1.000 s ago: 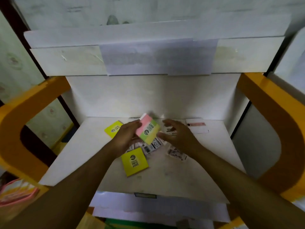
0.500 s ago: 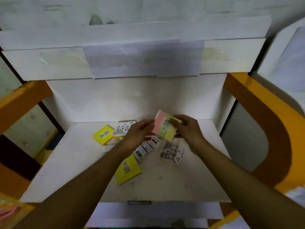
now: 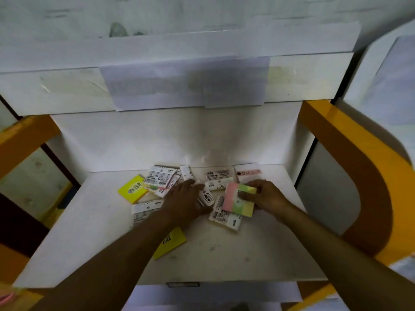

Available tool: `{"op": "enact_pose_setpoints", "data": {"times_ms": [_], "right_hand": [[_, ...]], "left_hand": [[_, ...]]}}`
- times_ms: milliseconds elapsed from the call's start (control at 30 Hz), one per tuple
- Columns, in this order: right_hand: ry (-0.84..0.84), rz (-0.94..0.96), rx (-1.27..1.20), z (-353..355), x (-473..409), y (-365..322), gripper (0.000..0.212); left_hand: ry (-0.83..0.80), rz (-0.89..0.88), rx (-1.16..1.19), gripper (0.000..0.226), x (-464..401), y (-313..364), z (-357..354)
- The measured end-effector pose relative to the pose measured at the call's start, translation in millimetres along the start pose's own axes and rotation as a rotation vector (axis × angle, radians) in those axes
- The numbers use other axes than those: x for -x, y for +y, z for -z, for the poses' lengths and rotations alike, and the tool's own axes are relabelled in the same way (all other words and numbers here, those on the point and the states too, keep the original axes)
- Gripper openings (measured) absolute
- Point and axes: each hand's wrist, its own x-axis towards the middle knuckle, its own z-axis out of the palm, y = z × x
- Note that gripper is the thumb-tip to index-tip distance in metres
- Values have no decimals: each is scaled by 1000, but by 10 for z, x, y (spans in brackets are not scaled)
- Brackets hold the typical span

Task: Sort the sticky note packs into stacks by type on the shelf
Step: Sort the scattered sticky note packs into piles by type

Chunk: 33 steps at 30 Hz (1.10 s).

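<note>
Head view, listed from left to right. An orange frame post (image 3: 24,140) is seen at the far left, beside the white shelf (image 3: 67,232). A yellow sticky note pack (image 3: 133,191) is laid flat at the left of the scattered pile, its label turned upward. Just beside it, a white-labelled pack (image 3: 160,178) is tilted against other packs near the back wall, and a long white pack (image 3: 146,208) is laid in front of it. A second yellow pack (image 3: 171,242), marked 2207, is partly hidden under the left forearm near the shelf's front. The left hand (image 3: 183,202) is spread palm down with loosened fingers over the middle of the pile; nothing is grasped by it. A small white pack (image 3: 207,198) is touched by its fingertips. Behind, a white pack marked STICK (image 3: 219,179) is set near the back wall. A barcode-labelled pack (image 3: 225,218) is laid flat under the edge of the multicolour pack. The multicolour sticky note pack (image 3: 238,203), striped pink, green and yellow, is gripped by the right hand (image 3: 265,195), thumb across its face, held just above the shelf at centre right. A pink-striped white pack (image 3: 248,172) is placed at the back right corner. An orange curved frame (image 3: 359,176) is seen at the far right.
</note>
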Motion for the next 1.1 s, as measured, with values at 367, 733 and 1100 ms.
{"op": "enact_pose_setpoints", "data": {"times_ms": [367,733,1100], "right_hand": [[-84,80,165,-319,-5,-114,44],[202,-19,-312,312,100,76,40],[370,-17,-219,303,-131,325,23]], "left_hand": [[176,-36,109,81,-8,-133,20],[-56,-146,83,74,-589,372,69],[307,-96,272,34,-591,337,473]]}}
